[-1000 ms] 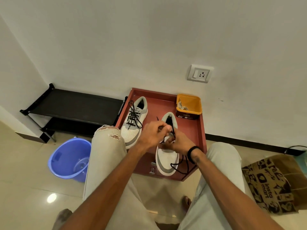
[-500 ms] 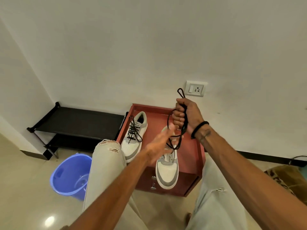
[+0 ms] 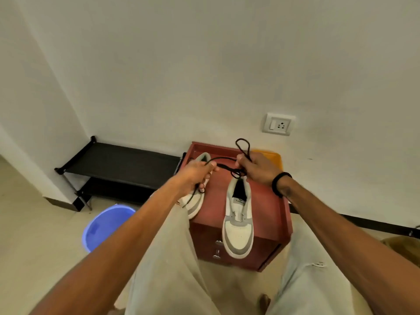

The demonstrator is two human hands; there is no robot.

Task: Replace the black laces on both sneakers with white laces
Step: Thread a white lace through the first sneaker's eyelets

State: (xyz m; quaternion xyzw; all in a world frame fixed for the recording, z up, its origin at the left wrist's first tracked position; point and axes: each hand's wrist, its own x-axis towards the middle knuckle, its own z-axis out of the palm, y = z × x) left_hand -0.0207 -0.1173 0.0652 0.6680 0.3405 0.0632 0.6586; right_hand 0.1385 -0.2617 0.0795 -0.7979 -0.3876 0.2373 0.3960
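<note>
While the left hand (image 3: 197, 171) and right hand (image 3: 256, 167) each grip the thin black cord lace (image 3: 223, 166) stretched between them, the unlaced white-and-grey leather sneaker (image 3: 238, 221) sits below the right hand; bundling the lace aside seemingly comes next.

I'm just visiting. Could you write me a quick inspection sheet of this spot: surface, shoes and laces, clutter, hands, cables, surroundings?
Surface: red cabinet top.
Job's things: right sneaker unlaced; left sneaker partly hidden; black lace held above them.
Clutter: orange box, contents hidden.
Hands: left hand and right hand both grip the lace.
Cables: nothing seen.
Surroundings: wall socket, black rack, blue bucket.
</note>
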